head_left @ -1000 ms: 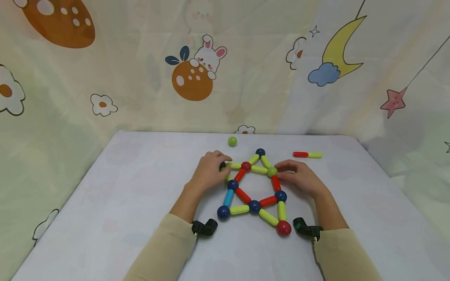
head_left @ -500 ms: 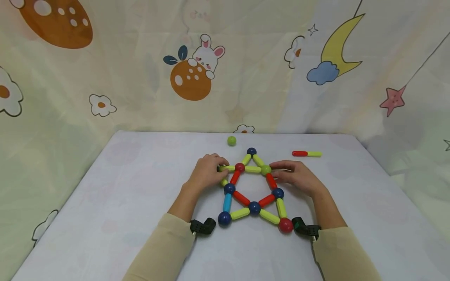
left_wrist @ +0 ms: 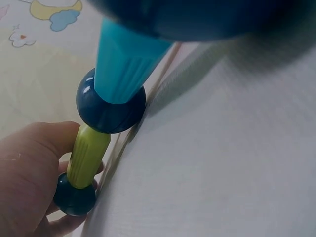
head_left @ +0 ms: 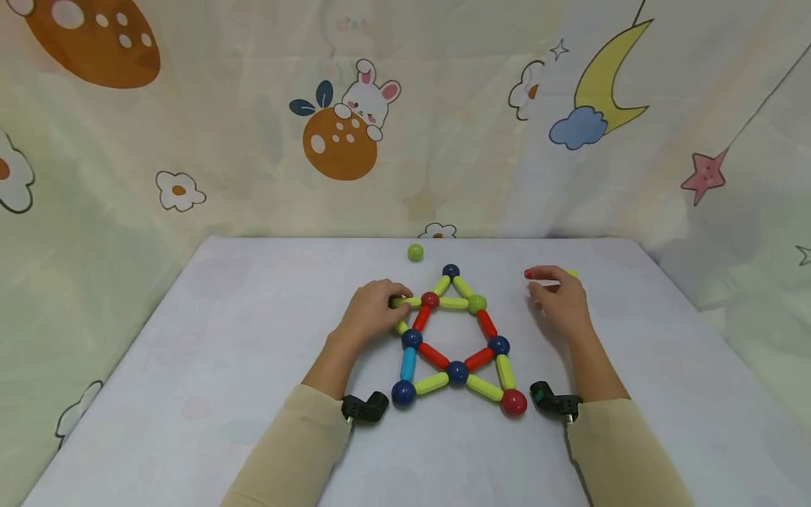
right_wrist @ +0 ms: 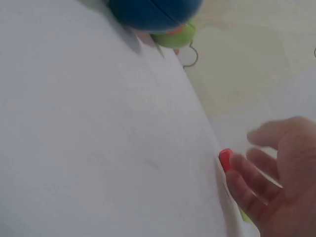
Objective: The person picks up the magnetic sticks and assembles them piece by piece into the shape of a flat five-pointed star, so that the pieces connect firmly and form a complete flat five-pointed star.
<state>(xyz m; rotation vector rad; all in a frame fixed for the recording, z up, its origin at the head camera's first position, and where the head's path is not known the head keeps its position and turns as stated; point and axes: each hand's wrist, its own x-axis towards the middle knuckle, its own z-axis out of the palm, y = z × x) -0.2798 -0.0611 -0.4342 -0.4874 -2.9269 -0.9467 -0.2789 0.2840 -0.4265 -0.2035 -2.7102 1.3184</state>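
Observation:
A flat figure of coloured magnetic sticks and balls lies on the table, with a five-sided ring of red and yellow-green sticks and triangles around it. My left hand [head_left: 374, 308] grips its left corner, thumb and fingers around a yellow-green stick [left_wrist: 88, 158] and the dark ball [left_wrist: 74, 197] at its end. A blue stick [head_left: 408, 364] joins two navy balls nearer me. Apart from the figure, my right hand [head_left: 560, 299] is over a loose red stick [right_wrist: 225, 159], fingers spread and not closed on it. A yellow-green stick [head_left: 573, 273] shows behind that hand, which hides the middle of the pair.
A loose green ball [head_left: 415, 252] lies near the table's [head_left: 285, 260] back edge, behind the figure. Its red ball [head_left: 513, 402] sits at the near right corner, close to the right wrist camera [head_left: 552, 400]. A printed cloth [head_left: 253, 127] hangs behind the table.
My right hand has left the figure's green ball and moved right and back to the loose sticks. The figure has turned and shifted slightly left, with my left hand staying at its left corner.

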